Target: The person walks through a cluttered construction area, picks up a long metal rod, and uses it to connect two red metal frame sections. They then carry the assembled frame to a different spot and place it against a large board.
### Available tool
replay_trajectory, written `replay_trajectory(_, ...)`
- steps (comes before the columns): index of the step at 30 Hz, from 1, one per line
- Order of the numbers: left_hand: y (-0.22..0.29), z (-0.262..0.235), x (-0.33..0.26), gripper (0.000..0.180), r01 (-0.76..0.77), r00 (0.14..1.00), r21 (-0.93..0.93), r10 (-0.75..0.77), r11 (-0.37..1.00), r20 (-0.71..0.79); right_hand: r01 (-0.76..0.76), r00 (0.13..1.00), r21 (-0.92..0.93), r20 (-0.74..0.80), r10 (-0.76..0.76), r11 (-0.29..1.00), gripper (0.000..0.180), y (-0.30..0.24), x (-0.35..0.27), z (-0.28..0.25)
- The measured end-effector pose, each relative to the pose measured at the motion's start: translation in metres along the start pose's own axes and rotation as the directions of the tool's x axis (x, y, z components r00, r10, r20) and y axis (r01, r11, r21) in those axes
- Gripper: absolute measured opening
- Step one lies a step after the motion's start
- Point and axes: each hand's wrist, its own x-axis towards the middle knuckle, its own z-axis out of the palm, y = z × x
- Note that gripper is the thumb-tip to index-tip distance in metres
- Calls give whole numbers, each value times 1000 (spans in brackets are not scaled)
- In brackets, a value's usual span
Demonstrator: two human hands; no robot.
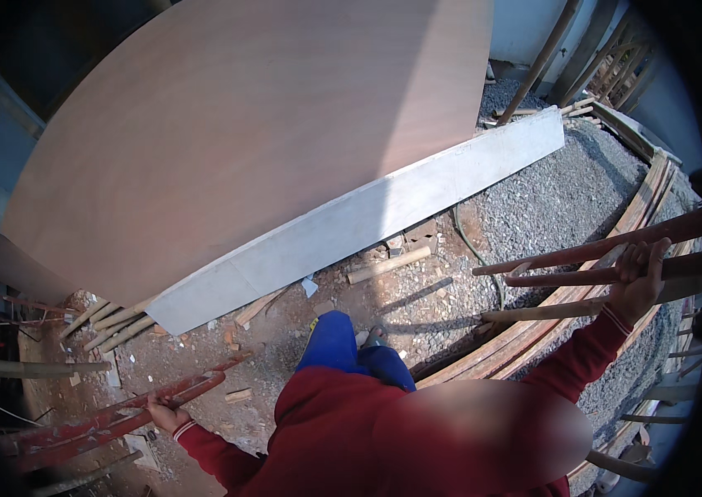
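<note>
On a gravel-strewn building site, red ladder rails (119, 410) are gripped with closed fingers by the left hand (165, 412) and right hand (641, 286); steady footing seems needed next.

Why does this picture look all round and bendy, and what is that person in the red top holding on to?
The picture comes from a small camera worn on a person's head, looking down. Its lens sees very wide, so straight edges curve near the rim.

You see the person's own body from above: red sleeves and blue trousers. The left hand grips a red metal bar low on the left. The right hand reaches up and holds a reddish pole, one of several bars on the right side.

Below is rough ground of dirt and stones, with a pile of grey gravel farther off. A long pale board lies across it, and a big brown plywood sheet leans over it. Bamboo poles and little wood scraps lie around.
</note>
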Motion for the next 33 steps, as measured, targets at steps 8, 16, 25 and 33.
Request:
replay_trajectory(8,-40,98,-86,14,-19,1000,7,19,1000,7,-80,995,70,67,75,994,48,52,127,-25)
replay_trajectory(16,-99,214,-159,13,-24,998,47,27,999,-58,-39,999,-19,23,39,999,50,131,230,-17)
replay_trajectory(25,-128,303,-219,14,-1,999,44,-1,999,51,37,999,-101,-28,-40,994,40,160,323,-30)
replay_trajectory(33,-146,371,-303,13,1,987,50,-9,999,159,-45,998,-85,37,48,995,43,180,440,-99)
